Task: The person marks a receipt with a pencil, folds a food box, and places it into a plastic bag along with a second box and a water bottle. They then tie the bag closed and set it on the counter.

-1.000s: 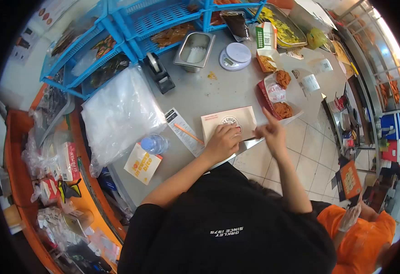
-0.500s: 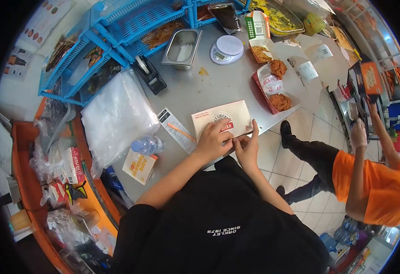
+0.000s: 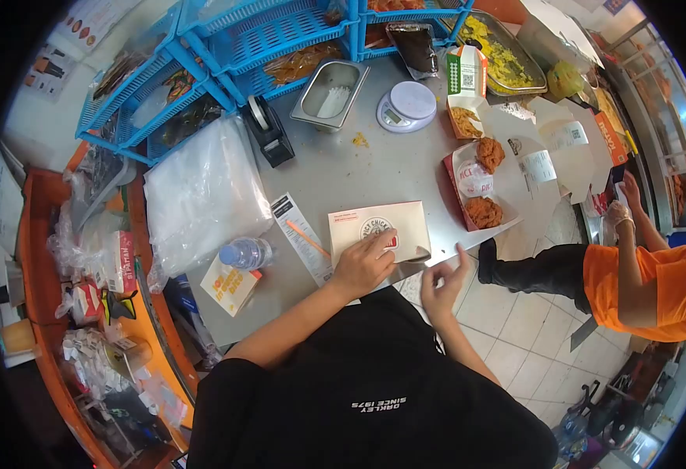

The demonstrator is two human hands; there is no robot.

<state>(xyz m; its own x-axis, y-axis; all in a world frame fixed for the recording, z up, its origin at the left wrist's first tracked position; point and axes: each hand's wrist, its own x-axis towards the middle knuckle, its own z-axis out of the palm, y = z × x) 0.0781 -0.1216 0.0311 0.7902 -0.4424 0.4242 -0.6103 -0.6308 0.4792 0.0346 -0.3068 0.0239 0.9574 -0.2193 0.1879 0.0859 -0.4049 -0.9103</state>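
Note:
A closed cream food box (image 3: 344, 227) with a round chicken logo lies at the front edge of the steel table. My left hand (image 3: 365, 262) rests on its lid, fingers stretched over the logo. My right hand (image 3: 443, 283) is off the box's near right corner, over the table edge, with thumb and fingers apart and nothing in it. Left of the box lies a printed receipt (image 3: 294, 227) with a thin orange stick (image 3: 307, 239) across it. A capped water bottle (image 3: 247, 254) and a small printed carton (image 3: 229, 287) are by my left forearm.
Fried chicken sits in a red open box (image 3: 454, 186) at the right edge. A scale (image 3: 407, 107), metal pan (image 3: 331, 94), tape dispenser (image 3: 268, 133) and plastic bags (image 3: 206, 199) lie farther back. Blue baskets (image 3: 272, 35) line the back. A co-worker in orange (image 3: 644, 289) stands right.
My right hand has drawn away from the box's near edge, to the right and down, and its fingers have parted. My left hand stays on the lid. The co-worker's hands have lowered.

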